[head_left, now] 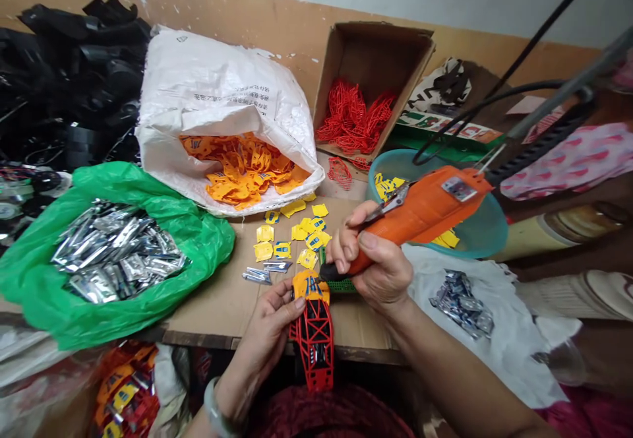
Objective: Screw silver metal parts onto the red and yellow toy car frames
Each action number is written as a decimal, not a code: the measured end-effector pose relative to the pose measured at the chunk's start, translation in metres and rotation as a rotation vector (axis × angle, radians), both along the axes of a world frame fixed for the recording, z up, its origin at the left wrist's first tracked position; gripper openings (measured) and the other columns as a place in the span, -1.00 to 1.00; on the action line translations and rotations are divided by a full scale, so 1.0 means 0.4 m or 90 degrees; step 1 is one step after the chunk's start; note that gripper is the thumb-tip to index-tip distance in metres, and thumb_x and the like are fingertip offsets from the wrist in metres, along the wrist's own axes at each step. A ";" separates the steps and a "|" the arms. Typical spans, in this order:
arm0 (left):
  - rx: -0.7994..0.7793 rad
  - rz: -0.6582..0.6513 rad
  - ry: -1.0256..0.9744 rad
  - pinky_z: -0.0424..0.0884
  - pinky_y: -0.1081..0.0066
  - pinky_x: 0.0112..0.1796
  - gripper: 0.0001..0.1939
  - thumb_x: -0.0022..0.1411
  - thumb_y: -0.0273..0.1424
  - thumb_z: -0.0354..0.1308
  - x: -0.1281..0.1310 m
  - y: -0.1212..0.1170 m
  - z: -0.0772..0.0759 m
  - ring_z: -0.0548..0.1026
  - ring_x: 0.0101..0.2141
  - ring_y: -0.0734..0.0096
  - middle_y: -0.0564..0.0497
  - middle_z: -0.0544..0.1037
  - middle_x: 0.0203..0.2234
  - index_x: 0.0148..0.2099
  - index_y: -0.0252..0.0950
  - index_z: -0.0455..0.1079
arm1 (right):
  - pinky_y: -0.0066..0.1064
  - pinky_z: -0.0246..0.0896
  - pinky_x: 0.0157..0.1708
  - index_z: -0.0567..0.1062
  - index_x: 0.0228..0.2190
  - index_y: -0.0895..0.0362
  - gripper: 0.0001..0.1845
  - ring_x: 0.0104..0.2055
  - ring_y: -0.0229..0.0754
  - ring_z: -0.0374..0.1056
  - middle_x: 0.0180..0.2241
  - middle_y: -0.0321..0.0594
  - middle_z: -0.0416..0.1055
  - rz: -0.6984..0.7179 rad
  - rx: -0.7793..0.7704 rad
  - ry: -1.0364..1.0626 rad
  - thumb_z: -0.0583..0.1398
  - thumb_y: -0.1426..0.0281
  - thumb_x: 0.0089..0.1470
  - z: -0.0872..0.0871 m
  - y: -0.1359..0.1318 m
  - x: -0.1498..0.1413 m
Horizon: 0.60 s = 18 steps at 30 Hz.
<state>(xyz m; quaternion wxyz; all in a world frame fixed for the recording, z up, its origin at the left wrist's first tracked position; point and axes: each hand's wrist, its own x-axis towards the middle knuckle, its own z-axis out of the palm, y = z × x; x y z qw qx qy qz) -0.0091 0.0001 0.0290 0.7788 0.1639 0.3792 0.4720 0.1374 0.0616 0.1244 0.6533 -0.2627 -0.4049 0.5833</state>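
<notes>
My left hand [274, 322] grips a toy car body [316, 336] with a red lattice frame and an orange front panel, held at the table's front edge. In my right hand [378, 263] is an orange electric screwdriver [415, 210], its black nose tilted down close to the orange panel. The screwdriver's tip is hard to make out against the car. Just beyond the car lie several small yellow panels [264, 233] with blue marks, and silvery strips [257, 274]. Partly behind my right hand is a green basket [341, 285].
A green bag [208, 237] of shiny silver parts lies left. Behind are a white sack [222, 88] with orange panels and a cardboard box [380, 42] with red frames. At right, a teal basin [487, 227] holds yellow parts. A black cable [539, 22] hangs above.
</notes>
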 end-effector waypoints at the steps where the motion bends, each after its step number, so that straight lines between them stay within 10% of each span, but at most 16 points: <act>1: 0.004 -0.001 -0.001 0.50 0.38 -0.19 -0.55 -0.07 -0.39 0.55 0.000 0.000 -0.001 0.63 -0.30 0.31 -0.12 0.70 -0.24 -0.09 -0.34 0.56 | -0.35 0.22 -0.58 0.37 -0.35 0.02 -0.77 -0.73 -0.29 0.15 -0.69 -0.51 0.26 0.008 0.001 0.008 0.30 0.28 -0.06 -0.007 -0.001 -0.005; 18: 0.016 -0.006 -0.002 0.49 0.43 -0.24 -0.55 -0.09 -0.37 0.56 0.001 0.004 0.011 0.60 -0.35 0.37 -0.09 0.70 -0.29 -0.11 -0.34 0.59 | -0.36 0.27 -0.53 0.37 -0.29 0.03 -0.77 -0.68 -0.28 0.22 -0.65 -0.49 0.32 0.051 0.019 -0.010 0.30 0.30 0.04 -0.045 -0.013 -0.014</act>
